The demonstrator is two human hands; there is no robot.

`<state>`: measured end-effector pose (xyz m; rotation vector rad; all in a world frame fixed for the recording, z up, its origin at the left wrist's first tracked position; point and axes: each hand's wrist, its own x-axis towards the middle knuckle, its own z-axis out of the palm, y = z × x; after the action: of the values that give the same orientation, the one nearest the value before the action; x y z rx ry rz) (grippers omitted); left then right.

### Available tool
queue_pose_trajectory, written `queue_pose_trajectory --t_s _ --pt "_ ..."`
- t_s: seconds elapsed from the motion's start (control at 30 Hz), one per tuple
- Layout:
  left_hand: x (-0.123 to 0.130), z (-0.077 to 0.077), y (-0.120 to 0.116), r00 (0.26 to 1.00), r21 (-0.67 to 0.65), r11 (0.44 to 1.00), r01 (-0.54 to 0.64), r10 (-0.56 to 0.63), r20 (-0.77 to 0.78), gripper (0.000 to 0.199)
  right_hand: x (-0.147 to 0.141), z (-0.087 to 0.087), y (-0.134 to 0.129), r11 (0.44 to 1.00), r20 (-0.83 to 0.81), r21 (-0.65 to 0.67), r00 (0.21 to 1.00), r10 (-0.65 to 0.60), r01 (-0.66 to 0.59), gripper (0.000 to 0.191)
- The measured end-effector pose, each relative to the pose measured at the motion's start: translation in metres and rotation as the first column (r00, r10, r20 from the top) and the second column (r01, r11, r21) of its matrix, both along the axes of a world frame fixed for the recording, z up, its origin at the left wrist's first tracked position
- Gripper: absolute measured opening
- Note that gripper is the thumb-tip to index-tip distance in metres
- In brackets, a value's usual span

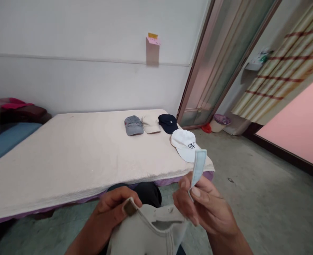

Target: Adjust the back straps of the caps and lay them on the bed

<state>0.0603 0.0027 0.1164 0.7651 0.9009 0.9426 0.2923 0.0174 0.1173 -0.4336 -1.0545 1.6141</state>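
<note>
Low in the view is a pale grey cap (135, 233), its open back turned upward. My left hand (111, 212) pinches the cap's edge beside a brownish metal buckle (130, 207). Between the thumb and fingers of my right hand (205, 202) is a light blue strap (199, 164), its free end pointing up. The strap's lower part runs down behind my right fingers toward the cap, and where it joins is hidden. The cap's lower part is cut off by the bottom edge of the view.
On the cream-covered bed (66, 159) lie a grey cap (134, 125), a beige cap (151, 124), a navy cap (168, 124) and a white cap (184, 143) with dark letters. A blue mat (13, 138) is at left. A bin (219, 123) stands by the glass door (201, 88).
</note>
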Motion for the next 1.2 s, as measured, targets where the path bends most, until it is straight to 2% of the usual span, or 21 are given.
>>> queue_pose_trajectory --t_s 0.13,0.23,0.37,0.5,0.57,0.7,0.8,0.9,1.2 --pt "0.009 -0.004 0.006 1.0 -0.007 1.0 -0.018 0.018 0.022 0.032 0.003 0.002 0.004 0.999 -0.014 -0.051 1.0 -0.009 0.008 0.009" --pt "0.01 -0.004 0.007 0.999 -0.012 0.999 0.04 -0.04 0.01 0.03 0.004 0.001 0.006 0.994 -0.035 -0.107 0.999 0.036 -0.039 0.016" --pt "0.006 -0.002 0.007 0.997 -0.03 0.997 0.068 -0.068 -0.021 0.026 0.005 0.001 0.006 0.989 0.054 -0.112 0.993 0.104 -0.098 0.022" --pt "0.004 0.001 0.004 1.0 -0.037 0.999 0.011 -0.011 -0.018 0.03 0.006 0.014 0.01 0.997 0.188 -0.058 0.981 0.055 -0.044 0.017" --pt "0.005 0.002 0.003 0.999 -0.037 0.999 -0.018 0.017 -0.029 0.032 0.006 0.024 0.013 0.999 0.2 -0.041 0.979 0.031 -0.023 0.015" --pt "0.008 0.006 0.001 0.999 -0.039 0.999 0.021 -0.023 -0.048 0.033 0.0 0.035 0.014 0.994 0.27 -0.043 0.957 0.109 -0.101 0.016" --pt "0.009 0.007 0.0 0.996 -0.061 0.995 0.083 -0.085 -0.038 0.031 -0.008 0.035 0.01 0.986 0.427 -0.073 0.889 0.168 -0.152 0.022" --pt "0.009 0.006 -0.001 0.993 -0.079 0.991 0.106 -0.11 -0.046 0.03 -0.013 0.034 0.008 0.985 0.539 -0.09 0.825 0.173 -0.147 0.026" --pt "0.009 0.006 0.0 0.987 -0.029 0.991 0.127 -0.13 -0.095 0.031 -0.015 0.028 0.012 0.979 0.563 -0.138 0.801 0.202 -0.15 0.023"
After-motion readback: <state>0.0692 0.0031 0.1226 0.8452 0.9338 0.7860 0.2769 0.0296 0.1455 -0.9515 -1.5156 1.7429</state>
